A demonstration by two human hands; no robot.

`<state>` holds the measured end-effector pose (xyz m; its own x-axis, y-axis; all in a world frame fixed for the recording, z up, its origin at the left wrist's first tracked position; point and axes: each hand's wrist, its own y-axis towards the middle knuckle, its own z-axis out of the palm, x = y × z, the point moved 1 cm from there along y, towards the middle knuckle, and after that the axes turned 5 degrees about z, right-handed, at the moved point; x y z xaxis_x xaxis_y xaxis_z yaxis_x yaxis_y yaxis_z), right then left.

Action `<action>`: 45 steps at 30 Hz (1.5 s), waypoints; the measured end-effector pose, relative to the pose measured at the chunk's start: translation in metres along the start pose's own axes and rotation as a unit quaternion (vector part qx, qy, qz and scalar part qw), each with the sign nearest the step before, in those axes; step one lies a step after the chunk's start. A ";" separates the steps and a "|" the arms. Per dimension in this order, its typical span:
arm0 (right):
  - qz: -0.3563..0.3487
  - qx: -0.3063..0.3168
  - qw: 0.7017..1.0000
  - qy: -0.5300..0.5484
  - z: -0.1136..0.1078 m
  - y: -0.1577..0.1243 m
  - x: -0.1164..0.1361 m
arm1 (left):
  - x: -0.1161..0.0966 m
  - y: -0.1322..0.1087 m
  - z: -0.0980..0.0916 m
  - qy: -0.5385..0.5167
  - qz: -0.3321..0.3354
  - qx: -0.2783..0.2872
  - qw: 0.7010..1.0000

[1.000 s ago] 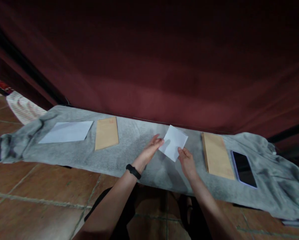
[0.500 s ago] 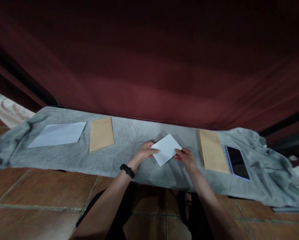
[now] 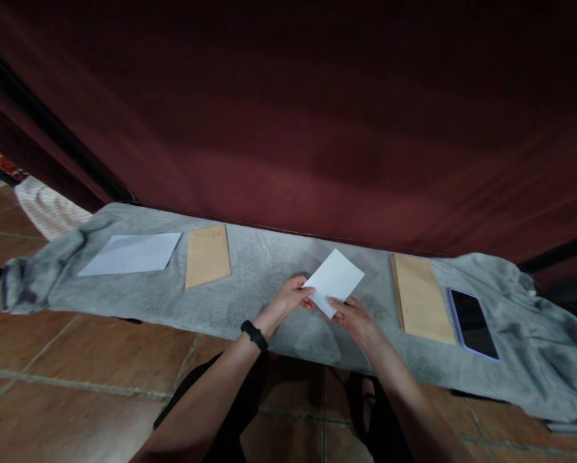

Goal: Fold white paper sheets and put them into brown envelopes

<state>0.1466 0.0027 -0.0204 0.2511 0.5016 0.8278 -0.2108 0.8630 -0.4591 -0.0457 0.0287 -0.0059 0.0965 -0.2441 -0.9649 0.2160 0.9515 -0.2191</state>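
Observation:
A small white rectangle of paper (image 3: 335, 280), which looks folded, is held above the grey cloth (image 3: 264, 302). My left hand (image 3: 295, 294) pinches its left corner, thumb on top. On its lower edge my right hand (image 3: 350, 316) grips it, the thumb lying over the paper and the fingers mostly hidden beneath. A black band circles my left wrist. To the left lie a single brown envelope (image 3: 208, 256) and a larger white sheet (image 3: 132, 253). On the right there is a stack of brown envelopes (image 3: 423, 299).
A phone with a purple edge (image 3: 473, 323) lies right of the envelope stack. Behind the cloth rises a dark red fabric wall (image 3: 288, 161). The cloth is rumpled at both ends. Brown floor tiles (image 3: 100, 360) show in front, with my legs at the bottom middle.
My right hand has slid from the paper's right corner to its lower edge, and the paper has tilted slightly. The view has shifted, moving the surroundings a little.

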 end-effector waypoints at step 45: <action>-0.318 -0.100 0.658 -0.675 0.000 0.009 -0.032 | 0.016 0.008 -0.024 0.219 -0.145 0.026 0.965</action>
<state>0.1366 -0.0056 -0.0515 -0.8683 -0.3576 0.3438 -0.3053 0.9315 0.1976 -0.0654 0.0366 -0.0266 -0.3919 -0.3852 -0.8355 0.2226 0.8415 -0.4924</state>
